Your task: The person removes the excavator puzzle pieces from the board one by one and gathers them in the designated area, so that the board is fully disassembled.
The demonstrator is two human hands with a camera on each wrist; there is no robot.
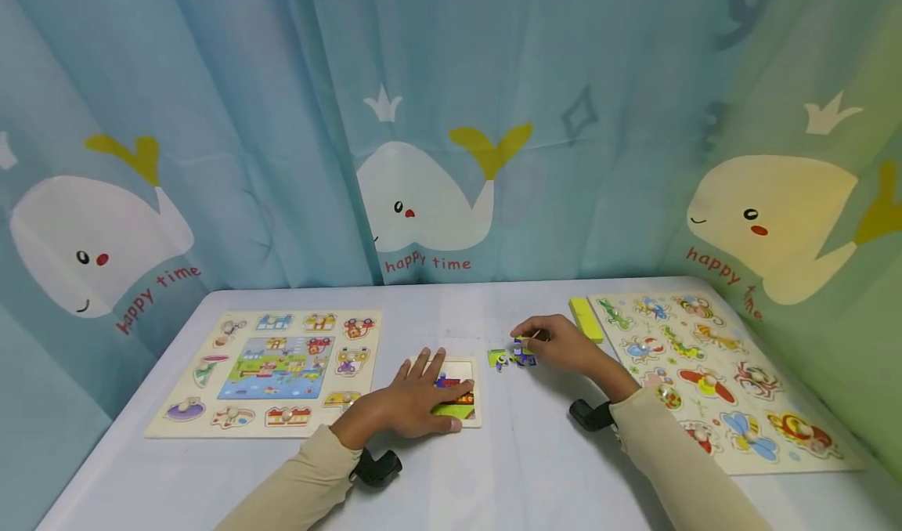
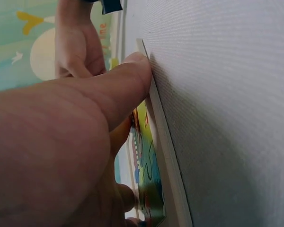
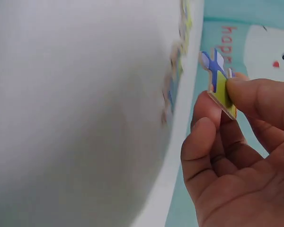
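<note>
Left hand (image 1: pixel 421 399): fingers straight and spread, laid across a small jigsaw tray (image 1: pixel 477 394) on the bench (image 1: pixel 493 484). Its thumb touched the tray's edge (left wrist view); a partly covered red, blue and green picture showed past the fingers.

Right hand (image 1: pixel 564 344): pinched one jigsaw piece (image 3: pixel 221 90), printed yellow-green, blue and white, between thumb and fingertips. Piece was held clear of the bench, to the right of the tray.

Loose jigsaw pieces (image 1: pixel 496 357) lay between tray and right hand; blurred in right wrist view, exact count uncertain.

Surroundings: yellow block (image 1: pixel 586 321) beyond the right hand, just beside an insect peg puzzle (image 1: pixel 771 398); vehicle peg puzzle (image 1: pixel 254 431) left of the tray; whale-print curtain (image 1: pixel 606 202) behind the bench.
</note>
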